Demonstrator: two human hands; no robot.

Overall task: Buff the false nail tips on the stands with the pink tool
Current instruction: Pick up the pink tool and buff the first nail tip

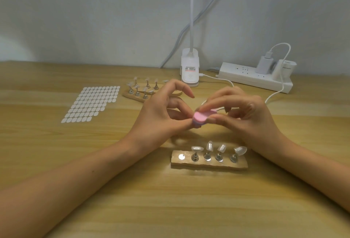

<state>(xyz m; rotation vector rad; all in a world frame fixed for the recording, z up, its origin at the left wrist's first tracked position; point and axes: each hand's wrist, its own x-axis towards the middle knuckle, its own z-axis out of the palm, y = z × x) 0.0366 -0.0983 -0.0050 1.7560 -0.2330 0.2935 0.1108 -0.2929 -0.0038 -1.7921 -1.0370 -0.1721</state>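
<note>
Both forearms reach in from the near edge of the bench (189,209) and meet at the middle, wrists low and hands raised off the wood. Our right hand (244,116) has its grip clasped on the pink tool (201,117), fingers laid along the top and thumb beneath, so the tool lies nearly flat with its rounded end toward the left. Our left hand (162,112) comes in from the other side with the forefinger arched high, and its thumb tip touches that rounded end. The tool hides whether the left grip pinches anything, so we cannot tell.

We count one pink tool and two stands. The near stand (208,164) lies just in front of the hands and carries four nail tips (209,146) on four metal posts. One bare metal disc (181,156) sits at its left end. The far stand (132,96) lies behind the left hand, which partly covers it, so we cannot count its tips for certain. A sheet of white oval stickers (91,103) lies to the left.

A lamp clamp (190,71) and a power strip (253,78) with two plugs in it sit along the back edge by the wall, and a white cable (272,93) trails toward the hands. Open wood lies between the near stand and us, and also to the far left.
</note>
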